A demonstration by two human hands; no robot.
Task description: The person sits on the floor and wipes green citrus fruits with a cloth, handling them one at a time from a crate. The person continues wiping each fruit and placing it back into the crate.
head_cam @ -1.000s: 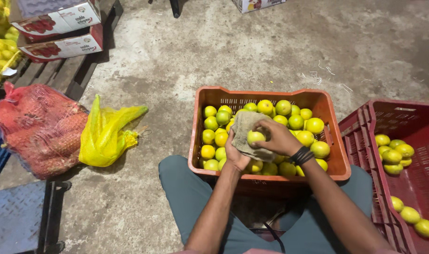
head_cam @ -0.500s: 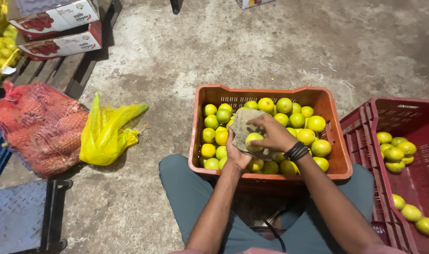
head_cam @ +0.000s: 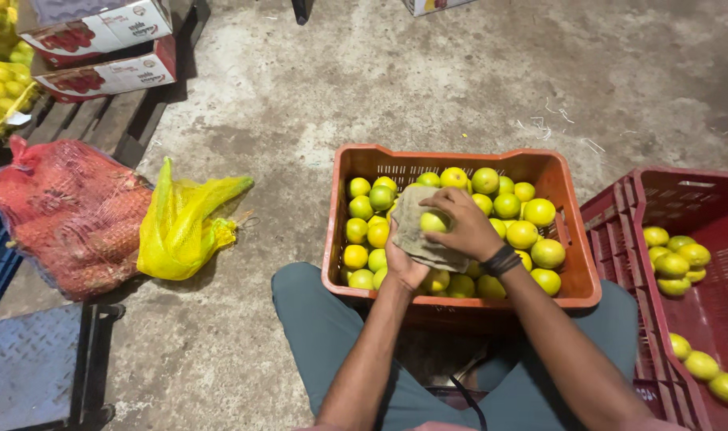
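Right now, fruit in hand: 1 round yellow-green citrus fruit (head_cam: 433,221), held above the middle of the orange plastic crate, pressed against the cloth.
Cloth: a crumpled grey-beige rag (head_cam: 418,231), draped over the left palm and wrapped under the fruit.
Left hand (head_cam: 406,259): palm up beneath the rag, fingers curled up around it, cupping rag and fruit from below.
Right hand (head_cam: 463,223): fingers bent over the top of the fruit, gripping it against the rag; a dark band sits on the wrist (head_cam: 501,260).
Crate: an orange slatted plastic crate (head_cam: 451,161), filled with many more yellow-green citrus fruits (head_cam: 531,231), standing on the floor just in front of the person's knees.
Legs: grey-green trousers (head_cam: 316,319), knees spread on either side of the crate's near edge.
Right side: a dark red plastic crate (head_cam: 683,199), touching or just beside the orange one, holding a few similar fruits.
Left side: a yellow mesh bag (head_cam: 184,231) lying on the concrete floor (head_cam: 428,88), next to a red mesh sack (head_cam: 69,211).
Far left corner: 2 stacked cardboard boxes (head_cam: 100,40) on a wooden pallet.
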